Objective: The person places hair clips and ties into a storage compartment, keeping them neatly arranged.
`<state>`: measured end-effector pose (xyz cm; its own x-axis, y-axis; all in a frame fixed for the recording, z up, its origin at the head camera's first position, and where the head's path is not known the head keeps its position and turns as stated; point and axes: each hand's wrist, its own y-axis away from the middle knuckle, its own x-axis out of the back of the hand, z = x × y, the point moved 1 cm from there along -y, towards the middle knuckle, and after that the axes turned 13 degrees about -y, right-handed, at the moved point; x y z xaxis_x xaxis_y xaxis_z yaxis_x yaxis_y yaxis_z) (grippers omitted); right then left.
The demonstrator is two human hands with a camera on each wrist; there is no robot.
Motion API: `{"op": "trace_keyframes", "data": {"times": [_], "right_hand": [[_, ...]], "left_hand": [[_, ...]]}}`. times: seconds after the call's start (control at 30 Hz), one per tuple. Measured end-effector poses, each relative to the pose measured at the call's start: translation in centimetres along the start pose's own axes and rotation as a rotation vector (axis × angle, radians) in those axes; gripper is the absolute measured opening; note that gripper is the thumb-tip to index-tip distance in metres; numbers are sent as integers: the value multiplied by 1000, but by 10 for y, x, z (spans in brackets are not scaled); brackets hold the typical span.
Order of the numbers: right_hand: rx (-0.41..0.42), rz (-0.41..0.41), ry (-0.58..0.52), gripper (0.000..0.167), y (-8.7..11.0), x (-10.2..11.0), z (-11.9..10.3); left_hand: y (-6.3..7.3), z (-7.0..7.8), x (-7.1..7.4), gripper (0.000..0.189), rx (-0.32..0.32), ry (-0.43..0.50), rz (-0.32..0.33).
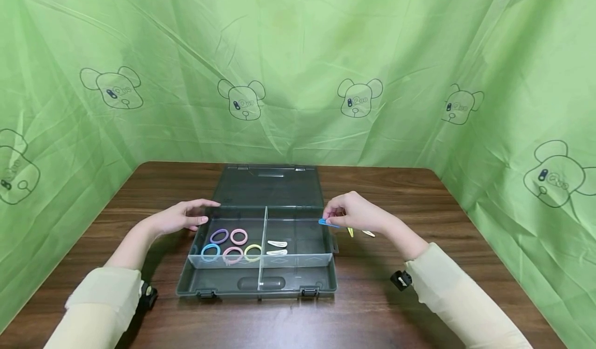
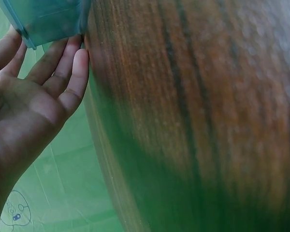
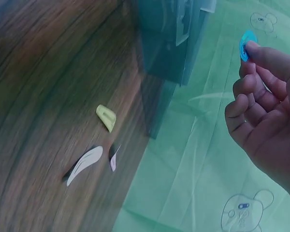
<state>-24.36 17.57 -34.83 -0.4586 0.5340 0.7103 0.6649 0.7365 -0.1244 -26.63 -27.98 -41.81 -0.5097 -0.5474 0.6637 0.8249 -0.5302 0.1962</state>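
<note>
My right hand [image 1: 356,212] pinches a blue snap hair clip [image 1: 328,223] between thumb and fingertips, over the right wall of a dark translucent divided box [image 1: 298,290]. In the right wrist view the blue clip points up from the fingertips. My left hand [image 1: 179,218] rests at the box's left rim, its fingers loosely bent against the wall. Purple, pink, blue and yellow hair ties [image 1: 239,236] lie in the back left compartment. Two white hair clips [image 1: 277,244] lie in the back right one. Both front compartments hold nothing.
The box's lid [image 1: 270,186] lies folded back behind it. On the wooden table [image 1: 372,297], right of the box, lie a yellow clip [image 3: 106,118], a white clip [image 3: 85,164] and a small pale clip [image 3: 114,161]. Green cloth [image 1: 298,39] hangs around the table.
</note>
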Motion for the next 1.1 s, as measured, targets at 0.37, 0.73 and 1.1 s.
{"op": "trace_keyframes", "data": {"times": [0.37, 0.73, 1.1], "right_hand": [[50, 0, -5, 5, -24, -17, -2], [62, -14, -24, 5, -45, -38, 6], [100, 39, -12, 6, -66, -62, 11]], "left_hand": [[0, 0, 0, 47, -4, -12, 3], [0, 0, -1, 49, -8, 20, -10], [3, 3, -2, 50, -20, 23, -8]]}}
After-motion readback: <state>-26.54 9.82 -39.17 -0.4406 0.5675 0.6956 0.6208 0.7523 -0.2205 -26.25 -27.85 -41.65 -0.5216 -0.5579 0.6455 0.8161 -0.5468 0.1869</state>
